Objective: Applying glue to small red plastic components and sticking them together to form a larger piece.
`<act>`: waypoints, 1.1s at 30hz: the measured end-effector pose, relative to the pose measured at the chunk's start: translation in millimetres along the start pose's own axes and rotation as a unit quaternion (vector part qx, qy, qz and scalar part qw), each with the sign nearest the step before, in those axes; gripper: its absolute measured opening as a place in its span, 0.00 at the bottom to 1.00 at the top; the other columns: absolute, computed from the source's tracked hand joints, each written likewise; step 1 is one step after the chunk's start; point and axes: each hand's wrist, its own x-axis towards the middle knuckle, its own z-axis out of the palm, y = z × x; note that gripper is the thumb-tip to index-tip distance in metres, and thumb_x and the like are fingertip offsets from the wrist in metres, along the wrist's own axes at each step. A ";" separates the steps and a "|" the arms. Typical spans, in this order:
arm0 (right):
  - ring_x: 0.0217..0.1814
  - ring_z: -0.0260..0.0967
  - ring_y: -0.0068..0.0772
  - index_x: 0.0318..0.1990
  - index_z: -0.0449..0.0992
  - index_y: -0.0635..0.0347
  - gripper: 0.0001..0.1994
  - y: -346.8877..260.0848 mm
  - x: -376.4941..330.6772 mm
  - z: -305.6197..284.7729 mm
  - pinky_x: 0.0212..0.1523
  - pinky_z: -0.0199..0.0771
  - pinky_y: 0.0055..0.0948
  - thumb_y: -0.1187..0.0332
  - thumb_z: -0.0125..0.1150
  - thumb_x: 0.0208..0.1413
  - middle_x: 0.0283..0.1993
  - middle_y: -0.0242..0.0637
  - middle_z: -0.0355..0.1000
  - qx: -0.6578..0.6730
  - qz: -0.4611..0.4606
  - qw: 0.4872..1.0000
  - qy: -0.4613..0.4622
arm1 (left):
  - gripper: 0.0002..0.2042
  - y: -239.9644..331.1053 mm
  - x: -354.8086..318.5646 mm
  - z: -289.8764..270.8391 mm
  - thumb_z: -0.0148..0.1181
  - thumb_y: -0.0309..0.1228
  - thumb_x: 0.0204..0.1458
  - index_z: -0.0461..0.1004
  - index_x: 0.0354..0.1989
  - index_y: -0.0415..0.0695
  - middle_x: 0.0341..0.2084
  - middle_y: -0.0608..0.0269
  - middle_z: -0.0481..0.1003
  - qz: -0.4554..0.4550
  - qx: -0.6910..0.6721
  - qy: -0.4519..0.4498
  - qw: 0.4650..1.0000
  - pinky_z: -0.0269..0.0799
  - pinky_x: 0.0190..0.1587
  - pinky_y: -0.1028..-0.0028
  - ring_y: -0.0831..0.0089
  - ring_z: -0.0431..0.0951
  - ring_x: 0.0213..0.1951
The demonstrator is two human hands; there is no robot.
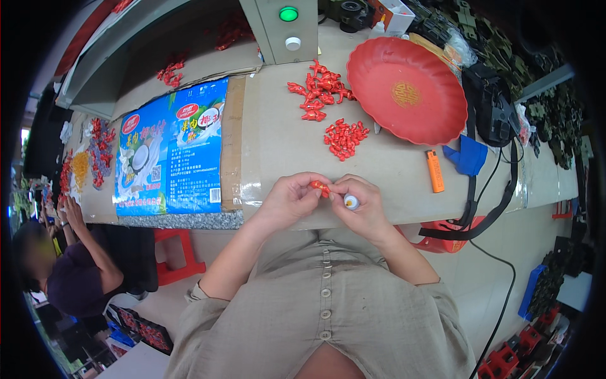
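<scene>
Close in front of my body, my left hand (287, 202) pinches a small red figurine (320, 187) with gold marks. The fingertips of my right hand (368, 211) meet the figurine's other side. A small white bottle (351, 202) with a yellowish tip is tucked in the same right hand, its end facing up; it looks like a glue bottle. Just beyond my hands, a heap of tiny red pieces (345, 139) lies on the table. Farther off is a loose pile of larger red figurines (320, 88), their exact shape too small to tell.
A scalloped red tray (372, 69) stands at the right, with an orange lighter (435, 170) nearer me. Beside it are a blue cloth piece (466, 156) and black straps. Blue printed cardboard (170, 151) covers the left. A grey machine housing (281, 38) rises behind. Another person (82, 271) works far left.
</scene>
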 end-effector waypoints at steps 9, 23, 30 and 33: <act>0.23 0.64 0.25 0.28 0.71 0.65 0.05 -7.6 0.2 3.5 0.24 0.63 0.20 0.81 0.56 0.40 0.23 0.36 0.67 -0.012 0.019 0.999 0.026 | 0.09 5.0 0.0 -4.5 0.43 0.31 0.54 0.66 0.40 0.42 0.22 0.73 0.62 -0.011 -0.188 -0.025 0.982 0.53 0.20 0.87 0.87 0.56 0.20; 0.24 0.62 0.23 0.25 0.70 0.66 0.06 -5.3 -5.6 6.0 0.25 0.60 0.18 0.81 0.60 0.38 0.24 0.37 0.67 -0.052 -0.038 0.998 0.011 | 0.07 8.4 4.1 -9.2 0.38 0.32 0.56 0.63 0.35 0.47 0.22 0.73 0.61 -0.026 -0.116 -0.080 0.990 0.49 0.19 0.86 0.86 0.54 0.19; 0.22 0.62 0.24 0.25 0.69 0.66 0.06 -6.5 -4.8 4.2 0.22 0.60 0.19 0.79 0.61 0.39 0.22 0.36 0.66 -0.043 -0.034 0.998 0.021 | 0.07 13.4 4.3 -3.8 0.38 0.33 0.56 0.62 0.33 0.46 0.19 0.73 0.59 -0.042 -0.111 -0.062 0.991 0.49 0.19 0.86 0.86 0.54 0.19; 0.24 0.60 0.21 0.24 0.69 0.66 0.05 -7.2 -5.2 4.1 0.25 0.58 0.18 0.79 0.60 0.40 0.23 0.35 0.66 -0.021 -0.002 1.000 0.023 | 0.07 12.3 5.7 -5.1 0.38 0.34 0.56 0.63 0.34 0.46 0.19 0.73 0.60 -0.055 -0.106 -0.058 0.991 0.50 0.19 0.86 0.86 0.55 0.19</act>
